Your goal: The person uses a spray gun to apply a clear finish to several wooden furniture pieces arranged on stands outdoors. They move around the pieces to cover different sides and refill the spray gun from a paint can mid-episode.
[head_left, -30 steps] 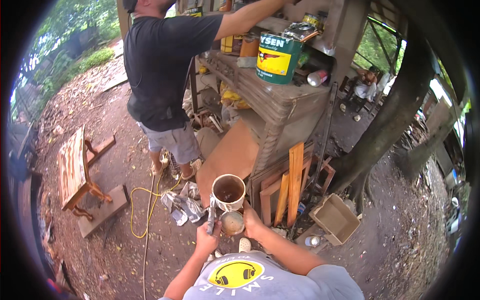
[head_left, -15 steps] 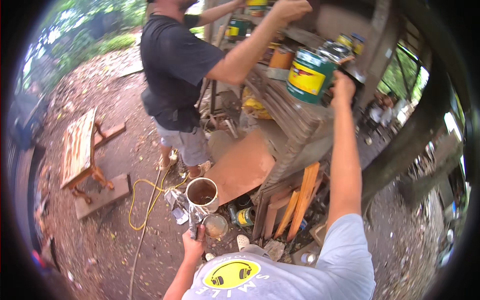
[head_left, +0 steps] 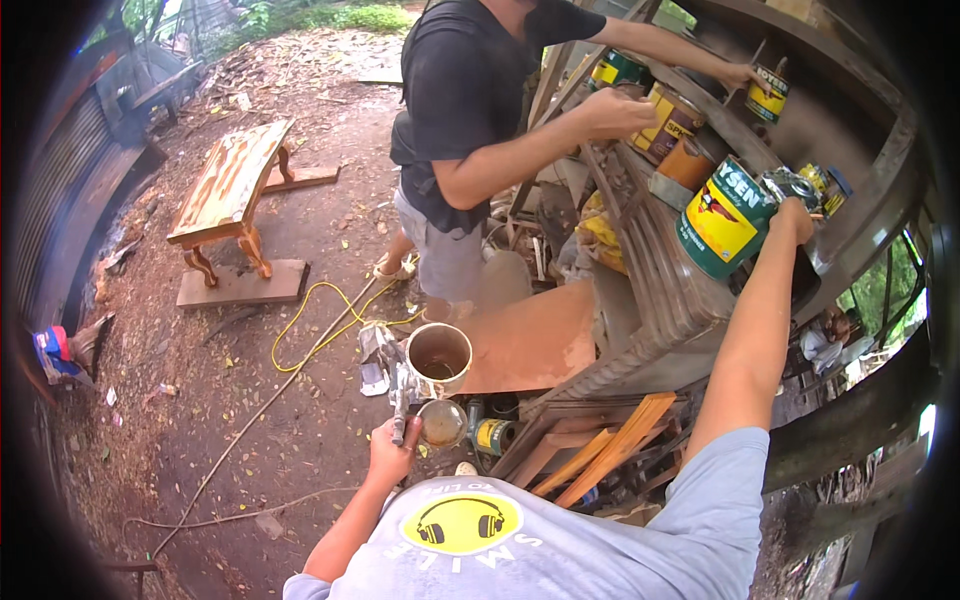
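Note:
My left hand (head_left: 390,452) is closed round a grey metal spray gun (head_left: 400,390), low in front of my shirt. A round, cloudy see-through cup (head_left: 442,423) sits beside the gun. My right arm is stretched out to the far right. There my right hand (head_left: 792,222) is closed at the right side of a large green paint can (head_left: 725,218) with a yellow label. The can stands at the edge of a slatted wooden bench (head_left: 660,265); some of my fingers are hidden. Just beyond that hand lies a shiny metal piece (head_left: 788,184), its kind unclear.
A co-worker in a black shirt (head_left: 455,90) stands ahead, one hand at a small green can (head_left: 768,97). More cans (head_left: 668,122) crowd the bench. A white bucket (head_left: 439,358), a yellow cord (head_left: 300,330) and leaning boards (head_left: 620,445) are nearby. A wooden table (head_left: 232,185) stands left.
The view has turned, so the bench and co-worker sit further right. The co-worker's nearer hand has come down. My hands keep their places at the spray gun and the large paint can.

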Demonstrator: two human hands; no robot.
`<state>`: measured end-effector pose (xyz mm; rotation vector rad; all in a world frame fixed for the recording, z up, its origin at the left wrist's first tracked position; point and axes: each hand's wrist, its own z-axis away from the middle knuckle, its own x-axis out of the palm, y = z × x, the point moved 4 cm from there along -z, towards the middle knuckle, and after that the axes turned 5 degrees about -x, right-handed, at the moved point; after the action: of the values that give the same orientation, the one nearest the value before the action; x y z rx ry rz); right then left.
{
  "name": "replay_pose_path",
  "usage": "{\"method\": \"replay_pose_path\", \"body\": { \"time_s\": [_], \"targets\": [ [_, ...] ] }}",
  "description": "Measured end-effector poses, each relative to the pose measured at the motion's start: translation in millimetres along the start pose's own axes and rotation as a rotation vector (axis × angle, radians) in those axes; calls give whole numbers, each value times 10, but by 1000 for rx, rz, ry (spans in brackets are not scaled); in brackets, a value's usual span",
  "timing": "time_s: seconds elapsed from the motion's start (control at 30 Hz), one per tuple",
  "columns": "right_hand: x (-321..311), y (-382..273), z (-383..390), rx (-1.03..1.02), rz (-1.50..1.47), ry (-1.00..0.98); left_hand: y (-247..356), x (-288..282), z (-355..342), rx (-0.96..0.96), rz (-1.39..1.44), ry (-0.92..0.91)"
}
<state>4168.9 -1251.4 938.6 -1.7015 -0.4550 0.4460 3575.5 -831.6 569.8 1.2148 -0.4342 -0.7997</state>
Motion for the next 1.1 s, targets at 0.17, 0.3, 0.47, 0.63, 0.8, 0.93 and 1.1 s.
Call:
{"method": "replay_pose_path", "body": {
  "time_s": [0.17, 0.3, 0.47, 0.63, 0.8, 0.93, 1.1],
  "targets": [
    [-38, -15, 88, 75, -187, 76, 89, 125, -113, 18, -60, -85],
    [-326, -174, 326, -145, -175, 51, 379, 373, -194, 38, -124, -232],
    [-512, -418, 548, -441, -202, -12, 999, 725, -197, 48, -214, -423],
    [-948, -647, 1228, -589, -267, -72, 1398, 1116, -255, 103, -234, -554],
    [-1389, -675, 1715, -784, -189, -96, 1716, 1412, -232, 124, -233, -634],
    [-1622, -722, 1934, -889, -243, -121, 1871, 1526, -153, 175, -120, -684],
    [-1784, -726, 2190, -967, -352, -157, 1883, 1595, -195, 185, -121, -693]
  ]
}}
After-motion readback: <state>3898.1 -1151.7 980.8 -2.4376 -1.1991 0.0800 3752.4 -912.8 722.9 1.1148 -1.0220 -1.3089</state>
